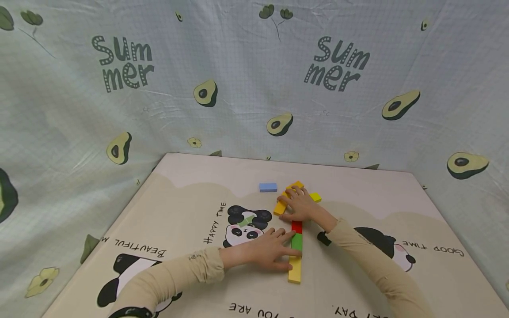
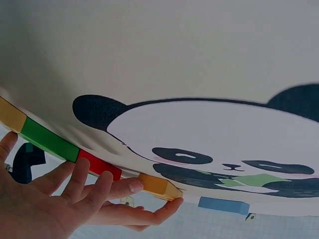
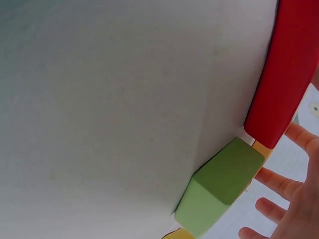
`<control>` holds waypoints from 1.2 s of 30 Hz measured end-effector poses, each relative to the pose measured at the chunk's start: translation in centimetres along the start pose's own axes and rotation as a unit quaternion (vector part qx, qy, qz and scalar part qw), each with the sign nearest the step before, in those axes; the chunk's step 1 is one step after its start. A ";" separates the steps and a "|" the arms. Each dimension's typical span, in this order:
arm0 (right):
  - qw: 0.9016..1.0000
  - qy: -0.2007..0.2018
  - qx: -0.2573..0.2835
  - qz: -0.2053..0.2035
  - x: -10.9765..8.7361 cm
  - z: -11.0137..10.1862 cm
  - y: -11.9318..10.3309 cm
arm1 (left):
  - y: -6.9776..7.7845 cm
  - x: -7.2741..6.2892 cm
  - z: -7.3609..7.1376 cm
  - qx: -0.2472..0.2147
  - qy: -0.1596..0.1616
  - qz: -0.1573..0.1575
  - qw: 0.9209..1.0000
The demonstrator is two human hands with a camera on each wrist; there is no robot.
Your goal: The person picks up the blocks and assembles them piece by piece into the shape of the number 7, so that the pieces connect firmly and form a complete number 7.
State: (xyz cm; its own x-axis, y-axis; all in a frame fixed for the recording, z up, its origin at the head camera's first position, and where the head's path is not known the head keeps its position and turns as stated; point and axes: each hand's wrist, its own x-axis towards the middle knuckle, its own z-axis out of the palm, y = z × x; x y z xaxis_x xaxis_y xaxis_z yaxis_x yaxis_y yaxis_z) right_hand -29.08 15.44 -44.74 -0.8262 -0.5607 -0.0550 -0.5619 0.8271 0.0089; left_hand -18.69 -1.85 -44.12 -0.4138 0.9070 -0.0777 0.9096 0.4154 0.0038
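Loosely spread, left hand (image 1: 269,251) touches green block (image 1: 296,241), right hand (image 1: 300,206) orange block (image 1: 280,207).

The red block (image 1: 297,227), green block (image 1: 297,241), yellow block (image 1: 294,275), orange block (image 1: 280,207) and blue block (image 1: 268,187) are plain. The beige mat (image 1: 338,287) bears black-and-white pandas (image 1: 235,237). The pale blue-grey sheet (image 1: 238,53) carries green-and-yellow avocados (image 1: 280,124) and 2 grey-green "Summer" prints (image 1: 123,63). The sleeves (image 1: 171,277) are beige.

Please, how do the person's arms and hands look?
The left sleeve and right sleeve are beige and wrinkled, with small dark markings near the cuffs. A black band crosses the left one. The left hand and right hand wear no gloves.
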 end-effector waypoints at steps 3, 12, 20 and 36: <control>1.000 0.001 0.000 0.000 0.0 0.0 0.0 | 0.0 0.0 0.0 0.001 -0.001 0.000 1.000; 1.000 0.016 -0.003 -0.004 -0.1 0.2 0.2 | 0.1 0.0 0.2 -0.004 -0.003 -0.001 1.000; 1.000 0.029 0.000 -0.010 0.0 0.4 0.2 | 0.2 0.0 0.0 -0.010 -0.010 -0.004 1.000; 0.998 0.054 -0.019 -0.026 -0.2 0.0 0.4 | 0.1 -0.1 -0.1 -0.003 -0.007 -0.009 1.000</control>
State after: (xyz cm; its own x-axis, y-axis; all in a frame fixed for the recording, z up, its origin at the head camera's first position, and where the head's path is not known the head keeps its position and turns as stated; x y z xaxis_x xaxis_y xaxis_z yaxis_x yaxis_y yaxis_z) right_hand -29.17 15.89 -44.71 -0.7940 -0.6058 0.0508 -0.6040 0.7956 0.0468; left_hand -18.59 -1.88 -44.05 -0.4294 0.8984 -0.0921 0.9019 0.4318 0.0076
